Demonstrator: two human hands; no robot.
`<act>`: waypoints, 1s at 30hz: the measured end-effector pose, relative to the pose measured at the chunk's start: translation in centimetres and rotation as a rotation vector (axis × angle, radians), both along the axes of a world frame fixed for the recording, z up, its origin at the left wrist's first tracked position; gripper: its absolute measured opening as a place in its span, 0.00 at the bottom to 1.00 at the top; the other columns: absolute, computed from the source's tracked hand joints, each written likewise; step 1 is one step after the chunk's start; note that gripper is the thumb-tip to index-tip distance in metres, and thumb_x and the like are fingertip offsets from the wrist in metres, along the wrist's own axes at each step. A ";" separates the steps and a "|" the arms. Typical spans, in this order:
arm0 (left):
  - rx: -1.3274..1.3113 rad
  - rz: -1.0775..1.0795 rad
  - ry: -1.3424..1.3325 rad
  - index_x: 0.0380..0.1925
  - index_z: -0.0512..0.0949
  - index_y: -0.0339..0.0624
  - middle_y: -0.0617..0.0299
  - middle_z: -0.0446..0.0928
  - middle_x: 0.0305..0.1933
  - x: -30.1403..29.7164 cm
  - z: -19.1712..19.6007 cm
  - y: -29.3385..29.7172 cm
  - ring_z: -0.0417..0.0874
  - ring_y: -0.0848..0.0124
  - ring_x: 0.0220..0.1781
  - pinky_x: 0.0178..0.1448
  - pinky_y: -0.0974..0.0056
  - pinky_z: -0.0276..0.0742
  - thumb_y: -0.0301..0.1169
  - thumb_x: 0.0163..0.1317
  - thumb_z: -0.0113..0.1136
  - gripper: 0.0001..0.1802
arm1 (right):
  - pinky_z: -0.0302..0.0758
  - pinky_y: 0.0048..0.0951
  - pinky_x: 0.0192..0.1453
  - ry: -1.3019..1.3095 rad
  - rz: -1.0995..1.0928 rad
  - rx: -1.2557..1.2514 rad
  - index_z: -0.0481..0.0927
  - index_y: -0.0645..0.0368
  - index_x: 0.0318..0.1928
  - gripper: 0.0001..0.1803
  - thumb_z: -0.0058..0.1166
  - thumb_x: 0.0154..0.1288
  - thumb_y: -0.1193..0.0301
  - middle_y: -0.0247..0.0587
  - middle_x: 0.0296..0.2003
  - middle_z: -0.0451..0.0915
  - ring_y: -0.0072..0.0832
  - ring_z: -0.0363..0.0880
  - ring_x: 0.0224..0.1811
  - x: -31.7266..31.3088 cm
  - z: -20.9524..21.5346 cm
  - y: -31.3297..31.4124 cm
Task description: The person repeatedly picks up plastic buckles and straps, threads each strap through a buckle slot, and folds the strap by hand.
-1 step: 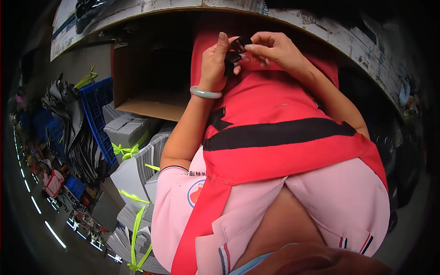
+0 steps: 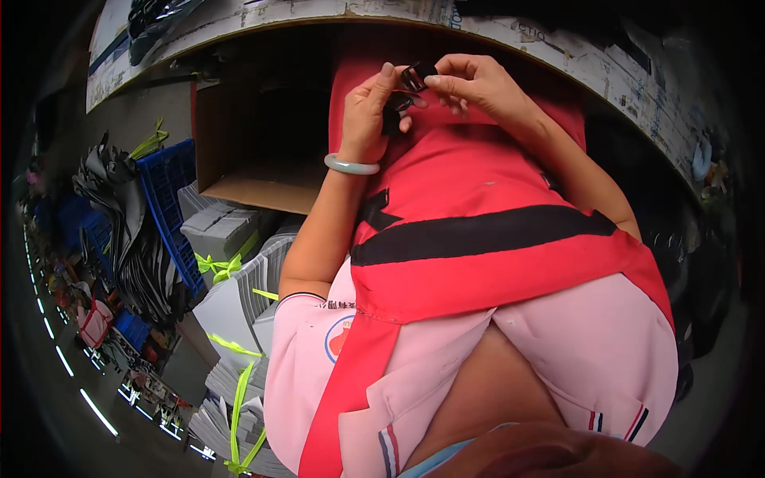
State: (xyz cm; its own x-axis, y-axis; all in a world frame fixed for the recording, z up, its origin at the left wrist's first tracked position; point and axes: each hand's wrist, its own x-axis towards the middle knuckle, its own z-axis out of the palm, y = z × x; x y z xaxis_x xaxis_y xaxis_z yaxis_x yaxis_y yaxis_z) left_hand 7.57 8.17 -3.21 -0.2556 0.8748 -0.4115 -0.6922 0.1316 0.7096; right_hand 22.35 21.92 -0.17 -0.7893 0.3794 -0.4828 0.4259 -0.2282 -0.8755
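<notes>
My left hand is raised in front of my red apron and grips a small black plastic clip between thumb and fingers. A pale green bangle circles that wrist. My right hand pinches another small black plastic buckle piece with its fingertips, right above the left hand's clip. The two pieces are touching or nearly so; I cannot tell which. Both hands are just below the curved edge of a worn white workbench.
An open cardboard box stands to my left under the bench. Beside it are a blue plastic crate, a heap of black sheets, and grey-white stacks tied with yellow-green straps. Black items lie on the bench's far left.
</notes>
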 end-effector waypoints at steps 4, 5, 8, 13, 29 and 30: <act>-0.031 -0.161 0.204 0.42 0.80 0.33 0.59 0.81 0.32 0.3 -0.4 0.2 0.81 0.75 0.28 0.22 0.74 0.70 0.29 0.66 0.60 0.10 | 0.69 0.18 0.27 0.052 0.054 -0.087 0.80 0.61 0.35 0.13 0.58 0.66 0.62 0.29 0.22 0.76 0.14 0.73 0.23 1.1 -1.3 1.2; -0.053 -0.203 0.254 0.40 0.80 0.34 0.59 0.80 0.31 0.2 -0.6 0.3 0.80 0.76 0.27 0.23 0.75 0.70 0.29 0.66 0.60 0.09 | 0.69 0.18 0.28 0.033 0.078 -0.137 0.80 0.61 0.36 0.12 0.58 0.66 0.63 0.30 0.23 0.77 0.15 0.72 0.23 1.2 -1.7 1.3; -0.090 -0.249 0.299 0.40 0.80 0.36 0.59 0.80 0.30 0.4 -0.7 1.2 0.78 0.76 0.25 0.23 0.75 0.69 0.29 0.67 0.59 0.08 | 0.69 0.20 0.28 0.047 0.078 0.009 0.81 0.60 0.37 0.12 0.58 0.66 0.63 0.30 0.24 0.77 0.15 0.71 0.24 1.3 -1.4 1.6; -0.043 -0.113 -0.114 0.37 0.78 0.36 0.56 0.81 0.30 0.2 -1.0 2.5 0.78 0.73 0.21 0.23 0.72 0.72 0.27 0.65 0.60 0.05 | 0.74 0.25 0.36 0.129 0.149 0.396 0.81 0.59 0.37 0.12 0.61 0.64 0.63 0.35 0.26 0.78 0.22 0.75 0.28 1.5 -0.8 2.0; -0.124 -0.058 0.102 0.35 0.79 0.34 0.58 0.80 0.30 1.3 -0.9 2.6 0.79 0.75 0.22 0.23 0.73 0.73 0.32 0.66 0.62 0.10 | 0.74 0.20 0.39 0.893 -0.523 1.397 0.83 0.58 0.45 0.08 0.57 0.66 0.76 0.36 0.36 0.82 0.22 0.77 0.34 0.4 1.0 8.3; -0.107 -0.064 0.140 0.34 0.79 0.35 0.59 0.79 0.28 1.3 -1.0 2.5 0.79 0.75 0.23 0.23 0.73 0.72 0.33 0.66 0.61 0.10 | 0.74 0.19 0.33 1.372 -0.758 1.250 0.82 0.62 0.43 0.05 0.54 0.69 0.77 0.38 0.34 0.83 0.21 0.77 0.27 -2.0 0.9 8.6</act>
State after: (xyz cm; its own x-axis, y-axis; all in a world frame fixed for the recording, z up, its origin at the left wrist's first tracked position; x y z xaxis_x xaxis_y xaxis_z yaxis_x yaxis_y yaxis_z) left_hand 8.83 10.64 -4.18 -0.2622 0.8442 -0.4676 -0.5754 0.2523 0.7780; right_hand 20.33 30.49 0.71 0.1177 0.3353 0.9347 -0.4107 0.8734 -0.2616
